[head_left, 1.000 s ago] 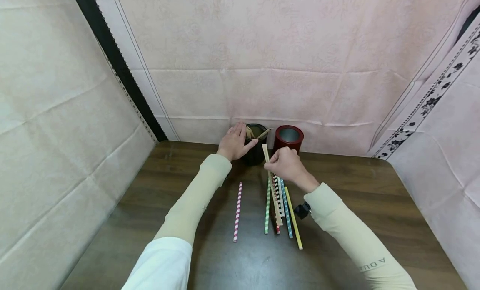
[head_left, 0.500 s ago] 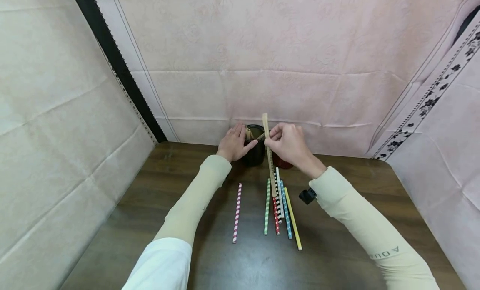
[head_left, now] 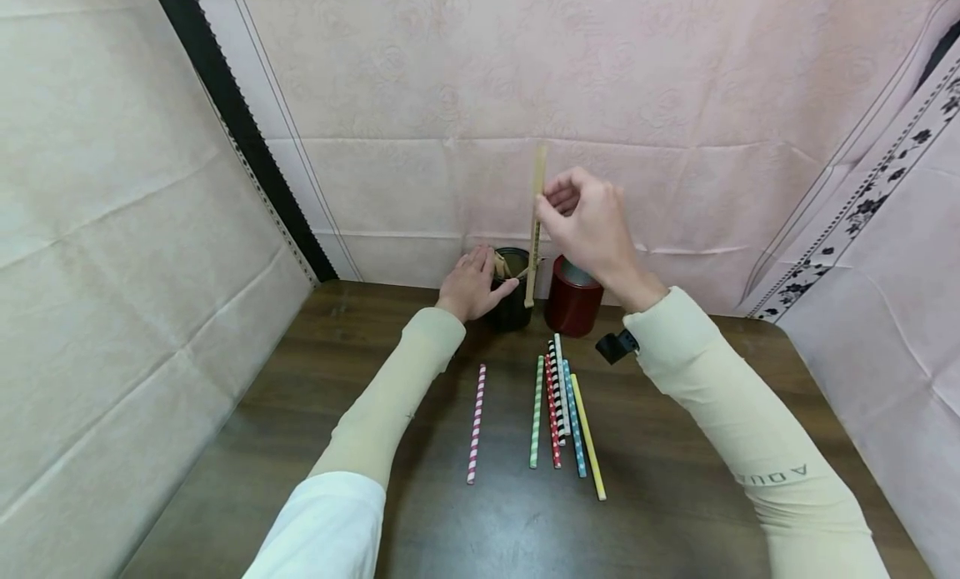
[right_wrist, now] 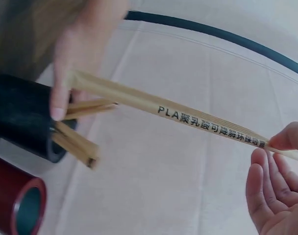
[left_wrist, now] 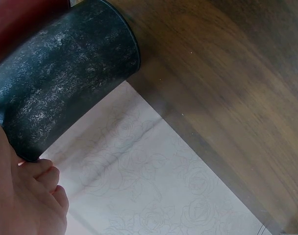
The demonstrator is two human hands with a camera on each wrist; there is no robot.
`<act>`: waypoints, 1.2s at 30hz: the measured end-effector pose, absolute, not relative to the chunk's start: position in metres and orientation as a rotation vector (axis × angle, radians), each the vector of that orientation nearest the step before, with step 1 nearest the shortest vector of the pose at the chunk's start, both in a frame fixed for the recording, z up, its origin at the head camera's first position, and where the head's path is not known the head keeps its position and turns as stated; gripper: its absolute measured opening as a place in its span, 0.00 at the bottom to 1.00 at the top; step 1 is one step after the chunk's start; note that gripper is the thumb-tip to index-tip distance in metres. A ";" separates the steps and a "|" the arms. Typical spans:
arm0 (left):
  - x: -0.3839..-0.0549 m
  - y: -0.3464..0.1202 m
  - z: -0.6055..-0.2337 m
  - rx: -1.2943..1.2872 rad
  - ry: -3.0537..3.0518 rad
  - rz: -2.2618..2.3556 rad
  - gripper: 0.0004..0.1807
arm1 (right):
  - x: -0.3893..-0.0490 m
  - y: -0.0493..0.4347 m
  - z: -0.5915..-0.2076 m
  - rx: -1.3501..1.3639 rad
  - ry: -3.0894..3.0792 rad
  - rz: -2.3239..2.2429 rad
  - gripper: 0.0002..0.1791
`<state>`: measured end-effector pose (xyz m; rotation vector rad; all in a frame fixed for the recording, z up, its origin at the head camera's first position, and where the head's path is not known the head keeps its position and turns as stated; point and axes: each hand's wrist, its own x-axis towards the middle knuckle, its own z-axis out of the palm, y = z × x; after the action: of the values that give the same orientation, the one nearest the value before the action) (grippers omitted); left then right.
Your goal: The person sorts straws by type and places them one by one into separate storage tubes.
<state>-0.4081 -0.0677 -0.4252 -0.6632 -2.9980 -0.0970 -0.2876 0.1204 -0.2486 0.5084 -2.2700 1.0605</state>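
Observation:
My right hand (head_left: 592,225) pinches a paper-wrapped straw (head_left: 534,250) near its upper part, printed with "PLA" and Chinese characters. It hangs almost upright above the table, its lower end by the rim of a dark green cup (head_left: 510,318). My left hand (head_left: 471,283) holds that cup at the rim, thumb in front and fingers on the far side. Wrapped straws (right_wrist: 78,142) stick out of the cup's mouth in the right wrist view. The left wrist view shows the cup's mottled side (left_wrist: 65,73) and curled fingertips (left_wrist: 48,178).
A dark red cup (head_left: 573,308) stands right of the green one. On the brown table (head_left: 420,512) lies a pink striped straw (head_left: 476,425), and to its right several straws: green (head_left: 536,412), red, black-striped, white, blue and yellow (head_left: 588,437). Pale cloth (head_left: 390,171) hangs behind.
My right hand has lifted the wrapped straw from above the loose straws, up and forward to the dark green cup. The left hand stays at the cup.

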 end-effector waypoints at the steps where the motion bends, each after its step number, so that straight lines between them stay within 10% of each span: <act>1: -0.408 -0.067 -0.425 -0.663 -3.000 -0.095 0.52 | -0.288 0.120 -0.245 0.503 -2.250 1.060 0.09; 36: -0.408 -0.068 -0.425 -0.653 -2.997 -0.103 0.52 | -0.349 0.105 -0.309 0.325 -2.216 1.095 0.09</act>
<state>-0.4076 -0.0678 -0.4247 -0.6530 -2.9971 -0.1026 -0.3494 0.1054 -0.3091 0.3252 -2.2160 1.0953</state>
